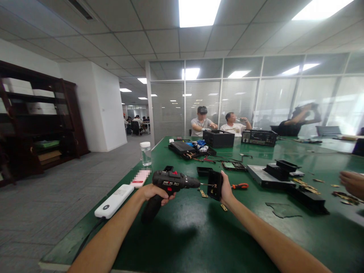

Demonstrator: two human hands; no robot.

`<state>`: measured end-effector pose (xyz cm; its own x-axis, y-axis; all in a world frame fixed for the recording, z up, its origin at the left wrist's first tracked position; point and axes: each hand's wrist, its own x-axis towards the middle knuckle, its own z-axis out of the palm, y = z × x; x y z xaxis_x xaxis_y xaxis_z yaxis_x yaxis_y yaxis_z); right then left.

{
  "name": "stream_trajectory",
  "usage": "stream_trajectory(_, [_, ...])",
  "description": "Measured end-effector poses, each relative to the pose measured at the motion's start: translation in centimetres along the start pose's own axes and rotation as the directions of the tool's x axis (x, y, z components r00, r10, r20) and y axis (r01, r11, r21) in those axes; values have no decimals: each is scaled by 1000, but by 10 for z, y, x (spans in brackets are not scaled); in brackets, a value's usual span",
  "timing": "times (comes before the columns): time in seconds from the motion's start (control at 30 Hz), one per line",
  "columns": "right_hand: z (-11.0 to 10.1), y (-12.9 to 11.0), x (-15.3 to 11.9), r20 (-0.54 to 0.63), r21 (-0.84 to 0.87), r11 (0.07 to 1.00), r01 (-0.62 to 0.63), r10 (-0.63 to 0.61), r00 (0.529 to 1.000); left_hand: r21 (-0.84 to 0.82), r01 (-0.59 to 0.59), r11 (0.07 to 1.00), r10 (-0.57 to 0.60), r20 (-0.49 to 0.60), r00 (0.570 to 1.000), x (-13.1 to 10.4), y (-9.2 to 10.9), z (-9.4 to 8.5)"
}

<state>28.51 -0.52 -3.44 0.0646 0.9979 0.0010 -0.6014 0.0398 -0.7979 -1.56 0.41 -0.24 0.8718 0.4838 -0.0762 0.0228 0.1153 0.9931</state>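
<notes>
**Drill in one hand, black part in the other**

At the far left of the green table (176, 235) lay a white power strip (113, 201), its dark cable trailing off the edge, with a clear water bottle (146, 153) standing beyond it. My left hand (153, 191) was wrapped tight around the grip of the black cordless drill (167, 185), fingers fully closed on the handle, the drill lifted above the table and pointing to the right. Its bit reached across to the small black part (215, 185) that my right hand (226, 189) held upright, fingers closed around its far edge; the bit tip met the part's face. Small brass-coloured pieces (203, 193) lay on the table just below. Just right of my hand rested an orange-handled screwdriver (240, 185), and further right a flat grey unit (265, 177) with black trays stacked on it. Another person's hand (352, 182) showed at the right edge.
</notes>
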Motion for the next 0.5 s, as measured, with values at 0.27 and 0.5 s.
stream_trajectory(0.27, [0, 0, -1, 10, 0, 1000, -2, 2, 1000, -13, 1, 1000, -1, 9, 1000, 0, 0, 0])
stream_trajectory(0.5, [-2, 1, 1, 15, 9, 1000, 2, -2, 1000, -15, -1, 1000, 1, 18, 1000, 0, 2, 2])
